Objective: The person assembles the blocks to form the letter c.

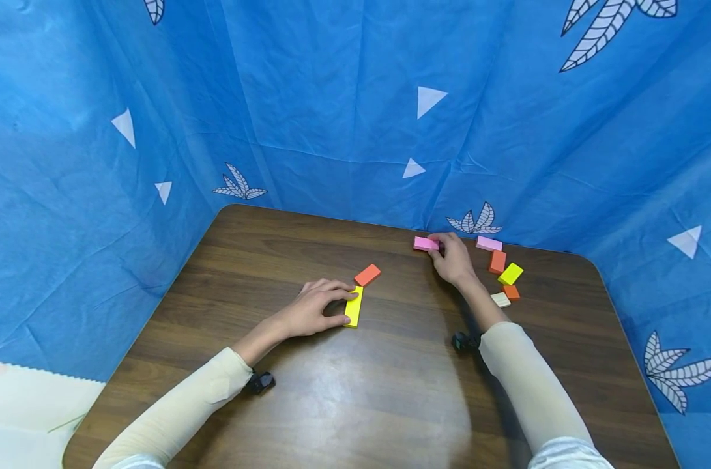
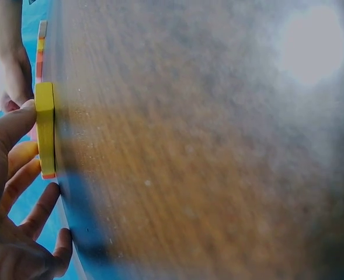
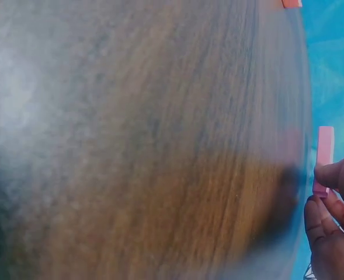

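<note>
Toward the middle of the table, my left hand [image 1: 319, 309] holds a yellow block [image 1: 354, 307] between thumb and fingers. In the left wrist view, the thumb presses one end of this yellow block [image 2: 45, 125]. Just beyond its far end lies an orange-red block [image 1: 367, 274]; whether they touch is hard to tell. My right hand [image 1: 453, 262] pinches a pink block [image 1: 423, 243] by its right end near the back edge. The right wrist view shows thumb and fingers on the pink block [image 3: 325, 146], which appears low over or on the tabletop.
Right of my right hand sits a loose row: a light pink block [image 1: 489, 243], a red block [image 1: 497, 262], a yellow-green block [image 1: 510, 273], a small orange block [image 1: 510, 292] and a pale wooden block [image 1: 500, 300]. A blue curtain [image 1: 332, 117] hangs behind the brown table [image 1: 355, 404].
</note>
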`<act>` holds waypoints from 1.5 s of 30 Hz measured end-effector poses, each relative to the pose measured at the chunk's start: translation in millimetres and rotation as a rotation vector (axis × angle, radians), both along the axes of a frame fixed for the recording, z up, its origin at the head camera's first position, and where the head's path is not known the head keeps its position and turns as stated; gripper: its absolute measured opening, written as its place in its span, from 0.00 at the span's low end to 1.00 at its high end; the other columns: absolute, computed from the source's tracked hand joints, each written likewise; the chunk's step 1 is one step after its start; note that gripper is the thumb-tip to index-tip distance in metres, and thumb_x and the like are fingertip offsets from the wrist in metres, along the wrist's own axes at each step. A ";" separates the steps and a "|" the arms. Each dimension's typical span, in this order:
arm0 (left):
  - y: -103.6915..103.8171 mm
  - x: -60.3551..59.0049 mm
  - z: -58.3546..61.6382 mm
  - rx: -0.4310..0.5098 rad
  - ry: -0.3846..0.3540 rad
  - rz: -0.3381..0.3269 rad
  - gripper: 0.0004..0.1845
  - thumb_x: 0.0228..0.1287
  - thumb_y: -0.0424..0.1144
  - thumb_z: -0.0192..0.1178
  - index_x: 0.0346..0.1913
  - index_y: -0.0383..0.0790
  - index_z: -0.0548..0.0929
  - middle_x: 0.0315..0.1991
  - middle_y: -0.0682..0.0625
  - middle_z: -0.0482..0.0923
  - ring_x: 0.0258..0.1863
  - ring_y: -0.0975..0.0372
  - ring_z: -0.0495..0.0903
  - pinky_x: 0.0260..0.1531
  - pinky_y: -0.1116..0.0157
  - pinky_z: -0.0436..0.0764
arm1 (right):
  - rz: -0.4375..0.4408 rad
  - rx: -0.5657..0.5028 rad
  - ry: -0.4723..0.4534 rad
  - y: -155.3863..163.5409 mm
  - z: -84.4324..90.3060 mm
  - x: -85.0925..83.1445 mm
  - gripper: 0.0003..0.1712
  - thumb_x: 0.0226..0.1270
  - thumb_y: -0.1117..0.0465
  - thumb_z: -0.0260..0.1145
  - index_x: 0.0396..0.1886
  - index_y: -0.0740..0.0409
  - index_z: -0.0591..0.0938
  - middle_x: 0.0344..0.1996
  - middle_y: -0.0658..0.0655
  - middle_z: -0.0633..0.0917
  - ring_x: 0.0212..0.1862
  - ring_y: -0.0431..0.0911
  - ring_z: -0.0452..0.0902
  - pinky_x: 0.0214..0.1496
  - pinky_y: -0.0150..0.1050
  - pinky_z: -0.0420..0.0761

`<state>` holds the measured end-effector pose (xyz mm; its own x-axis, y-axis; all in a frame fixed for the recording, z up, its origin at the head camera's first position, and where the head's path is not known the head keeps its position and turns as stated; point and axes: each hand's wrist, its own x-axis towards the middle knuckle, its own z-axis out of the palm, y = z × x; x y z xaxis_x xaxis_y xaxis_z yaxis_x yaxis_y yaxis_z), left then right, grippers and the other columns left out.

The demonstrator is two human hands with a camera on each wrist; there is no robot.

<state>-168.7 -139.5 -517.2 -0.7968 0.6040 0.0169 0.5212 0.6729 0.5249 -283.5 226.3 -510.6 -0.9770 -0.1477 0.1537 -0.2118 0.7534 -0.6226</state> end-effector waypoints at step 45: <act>2.0 0.7 -0.5 -0.003 0.018 0.000 0.30 0.72 0.55 0.71 0.74 0.54 0.81 0.76 0.58 0.75 0.77 0.56 0.72 0.75 0.42 0.64 | 0.277 0.031 0.009 -37.9 -1.8 21.8 0.19 0.79 0.66 0.67 0.66 0.64 0.84 0.62 0.65 0.85 0.58 0.57 0.80 0.62 0.55 0.82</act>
